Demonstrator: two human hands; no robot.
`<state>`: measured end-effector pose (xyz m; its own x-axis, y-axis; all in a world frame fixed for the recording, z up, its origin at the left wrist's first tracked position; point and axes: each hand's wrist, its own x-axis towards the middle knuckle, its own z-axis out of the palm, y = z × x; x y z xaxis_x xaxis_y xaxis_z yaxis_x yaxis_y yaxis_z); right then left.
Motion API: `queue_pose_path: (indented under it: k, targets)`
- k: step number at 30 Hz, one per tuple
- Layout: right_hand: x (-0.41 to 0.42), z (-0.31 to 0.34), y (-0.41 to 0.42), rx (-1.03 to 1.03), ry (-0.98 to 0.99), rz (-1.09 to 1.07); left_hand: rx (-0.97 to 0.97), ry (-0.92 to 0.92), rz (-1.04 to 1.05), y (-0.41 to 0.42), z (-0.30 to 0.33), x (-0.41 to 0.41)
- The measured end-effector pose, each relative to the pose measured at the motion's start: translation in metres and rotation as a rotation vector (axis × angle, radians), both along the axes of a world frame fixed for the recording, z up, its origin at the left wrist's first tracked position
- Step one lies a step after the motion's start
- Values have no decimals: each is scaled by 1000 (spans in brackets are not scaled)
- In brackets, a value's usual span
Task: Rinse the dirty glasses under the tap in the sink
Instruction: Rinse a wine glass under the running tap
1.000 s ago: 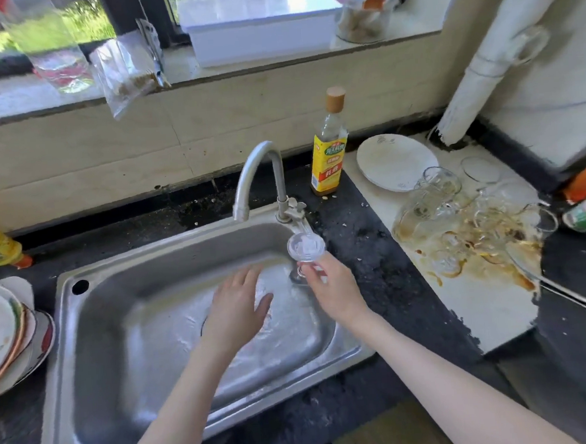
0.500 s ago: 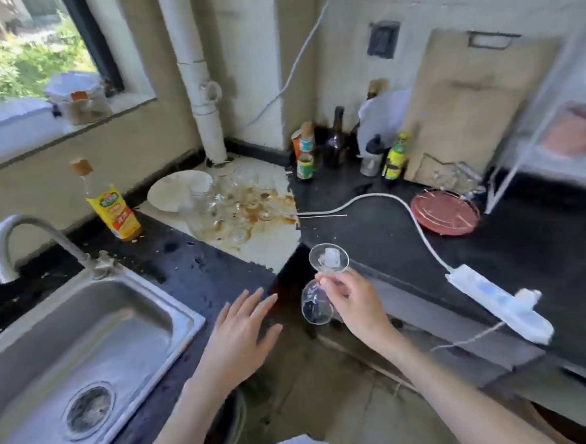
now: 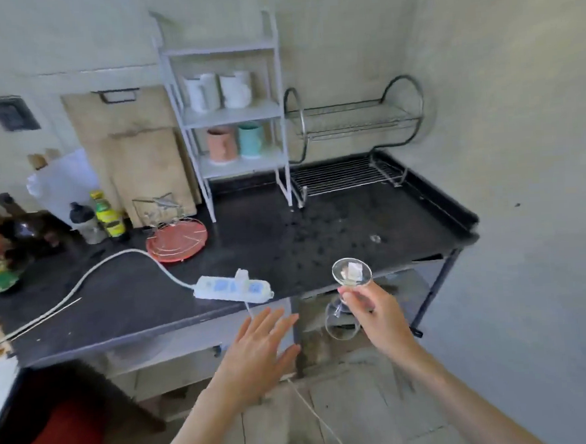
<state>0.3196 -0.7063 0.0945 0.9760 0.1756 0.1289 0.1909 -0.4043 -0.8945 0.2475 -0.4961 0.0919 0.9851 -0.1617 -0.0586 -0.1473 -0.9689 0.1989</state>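
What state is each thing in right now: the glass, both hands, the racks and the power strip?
Wine glass: upside down, base up, held by its stem.
Right hand: pinches the stem.
Left hand: fingers spread, holds nothing.
Dish rack: holds no dishes.
White shelf: upright, mugs on two levels.
Power strip: one plug in.

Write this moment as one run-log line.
right hand: holds wine glass upside down | left hand: open, empty | ahead: dish rack
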Motion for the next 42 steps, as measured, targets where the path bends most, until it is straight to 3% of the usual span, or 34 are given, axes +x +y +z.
queue_pose_path:
  k: [8,10,19,26,34,42]
  targets:
    - [108,0,-74,-19,77,-160,-66,104,-145,-64,-18,148]
    - [151,4,-81,-60,81,-148,-124,53,-169,-70,-26,194]
    - [333,49,-65,-75,6,-67,-116,-39,-34,-59,16,352]
    - [483,116,-16,-22,-180,68,-86,-196,125,-37,63,450]
    - [620,124,60,-115,-225,268,102,-352,317,-26,84,520]
    - [665,80,106,-258,-183,458,227,-319,399,-28,63,529]
